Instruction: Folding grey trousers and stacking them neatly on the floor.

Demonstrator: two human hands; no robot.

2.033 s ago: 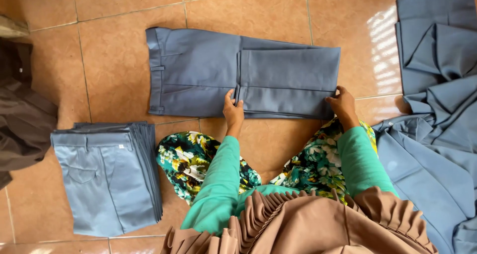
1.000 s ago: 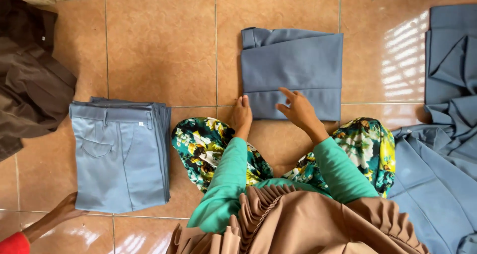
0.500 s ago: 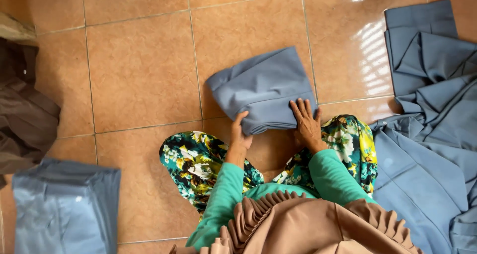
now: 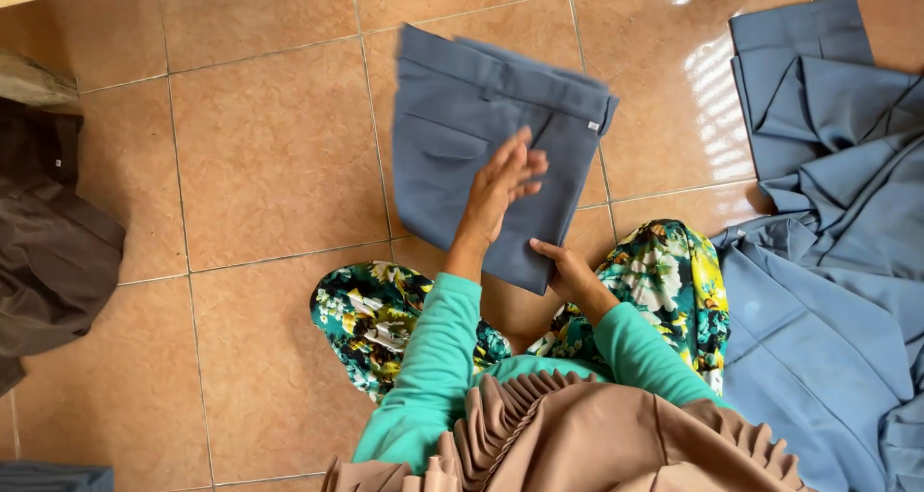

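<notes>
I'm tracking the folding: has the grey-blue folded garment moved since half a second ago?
Yes. The folded garment has turned and lifted off the floor tiles, away from the knees, between left hand and right hand.

My head camera is looking almost straight down, close over my lap and the tiled floor before me.

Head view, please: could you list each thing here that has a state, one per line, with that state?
Folded blue-grey trousers: folded into a compact rectangle, tilted, waistband end away from the person.
Left hand: open, fingers flat on the trousers.
Right hand: grips the trousers' near edge.
Blue-grey garments: unfolded, crumpled in a heap on the right.
Brown garment: loosely heaped at the left edge.
Tiled floor: glossy, with sunlight reflections.
</notes>
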